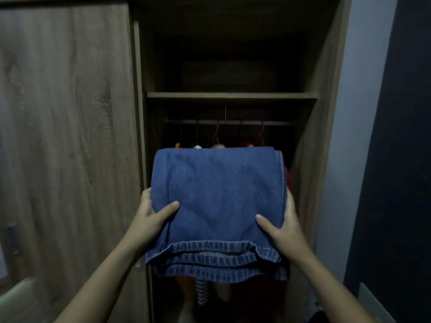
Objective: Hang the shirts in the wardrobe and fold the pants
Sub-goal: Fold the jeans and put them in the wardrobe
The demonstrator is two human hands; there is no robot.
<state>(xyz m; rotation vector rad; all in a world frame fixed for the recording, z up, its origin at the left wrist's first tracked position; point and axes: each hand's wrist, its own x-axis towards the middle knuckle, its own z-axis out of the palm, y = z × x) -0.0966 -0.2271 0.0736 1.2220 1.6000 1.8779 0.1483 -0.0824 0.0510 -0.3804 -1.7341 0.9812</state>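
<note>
Now that the folded pants are up in front of the open wardrobe, my left hand and right hand pinch its sides, thumbs on top, fingers tucked under. Folding looks done. Next it probably goes flat on the shelf above the shirts.

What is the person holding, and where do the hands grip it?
A pair of folded blue denim pants, held by both side edges: the left hand grips the left edge, the right hand the right edge, thumbs on top.
</note>
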